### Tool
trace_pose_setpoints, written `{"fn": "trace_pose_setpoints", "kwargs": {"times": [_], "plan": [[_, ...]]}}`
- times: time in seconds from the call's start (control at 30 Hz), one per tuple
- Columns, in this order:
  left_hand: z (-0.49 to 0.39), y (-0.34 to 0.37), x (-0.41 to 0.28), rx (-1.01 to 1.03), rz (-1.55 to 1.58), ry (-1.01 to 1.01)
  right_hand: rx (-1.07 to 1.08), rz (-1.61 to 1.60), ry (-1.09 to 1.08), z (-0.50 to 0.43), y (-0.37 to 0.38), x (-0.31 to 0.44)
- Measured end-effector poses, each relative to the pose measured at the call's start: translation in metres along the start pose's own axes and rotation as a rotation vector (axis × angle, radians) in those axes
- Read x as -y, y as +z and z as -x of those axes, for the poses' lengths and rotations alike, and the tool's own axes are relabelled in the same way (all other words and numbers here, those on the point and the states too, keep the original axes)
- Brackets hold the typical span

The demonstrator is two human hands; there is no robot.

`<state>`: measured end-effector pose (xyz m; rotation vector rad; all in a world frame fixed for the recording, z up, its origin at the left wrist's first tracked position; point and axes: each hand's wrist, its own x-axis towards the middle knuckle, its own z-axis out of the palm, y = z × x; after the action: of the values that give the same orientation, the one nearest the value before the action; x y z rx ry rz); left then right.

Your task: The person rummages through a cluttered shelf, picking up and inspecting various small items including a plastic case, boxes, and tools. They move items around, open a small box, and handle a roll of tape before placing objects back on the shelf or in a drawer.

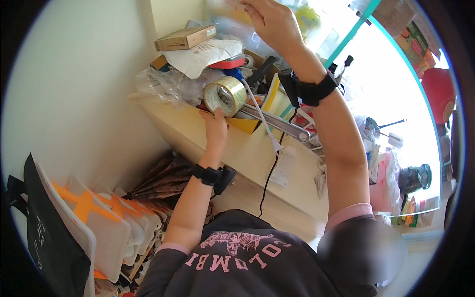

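Note:
My left hand (214, 128) is at the lower rim of a roll of clear packing tape (237, 91), with the thumb against it and the other fingers partly hidden. The roll is over a yellow open box (245, 125) crowded with tools and odds and ends. Beside it lie a long metal wrench-like tool (276, 122) and a white power cord (259, 107) with a plug hanging down. My right hand (272, 22) is raised near blurred translucent plastic containers (232, 24); its fingertips reach the top edge of the view, so its grip is unclear.
A cardboard box (185, 38), a white packet (206, 54) and crumpled clear plastic (169, 87) crowd the cabinet top (170, 120). To the right, a glass shelf (426, 111) holds assorted goods. A folded umbrella (159, 182) and white boards with orange straps (100, 222) stand lower left.

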<state>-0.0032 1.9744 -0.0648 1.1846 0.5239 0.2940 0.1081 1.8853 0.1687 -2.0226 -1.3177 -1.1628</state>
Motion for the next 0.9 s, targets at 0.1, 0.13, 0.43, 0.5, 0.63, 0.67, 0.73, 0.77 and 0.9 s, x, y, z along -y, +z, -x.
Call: {"fn": "trace_pose_setpoints", "kwargs": {"times": [0.1, 0.13, 0.43, 0.5, 0.63, 0.67, 0.73, 0.77, 0.9], "plan": [[0.004, 0.001, -0.009, -0.006, 0.011, -0.033, 0.023, 0.119, -0.207, 0.008, -0.020, 0.009], [0.014, 0.000, -0.008, 0.021, 0.078, -0.037, 0.079, 0.168, -0.232, 0.012, -0.029, 0.010], [0.044, -0.043, 0.007, -0.021, 0.242, -0.209, 0.504, 0.179, 0.206, 0.126, -0.114, 0.081], [0.009, -0.069, -0.002, -0.177, 0.223, 0.087, 0.731, 0.349, 0.359, 0.158, -0.100, 0.107], [-0.070, -0.101, -0.027, -0.225, 0.400, 0.219, 0.725, 0.484, 0.428, 0.188, -0.065, 0.112], [-0.088, -0.105, -0.035, -0.168, 0.514, 0.175, 0.752, 0.514, 0.451, 0.191, -0.060, 0.109], [-0.114, -0.102, -0.043, -0.028, 0.623, 0.138, 0.723, 0.548, 0.433, 0.194, -0.057, 0.100], [-0.124, -0.096, -0.044, 0.039, 0.633, 0.148, 0.708, 0.574, 0.426, 0.195, -0.056, 0.097], [-0.152, -0.070, -0.042, 0.217, 0.528, 0.292, 0.635, 0.488, 0.473, 0.198, -0.057, 0.094]]}}
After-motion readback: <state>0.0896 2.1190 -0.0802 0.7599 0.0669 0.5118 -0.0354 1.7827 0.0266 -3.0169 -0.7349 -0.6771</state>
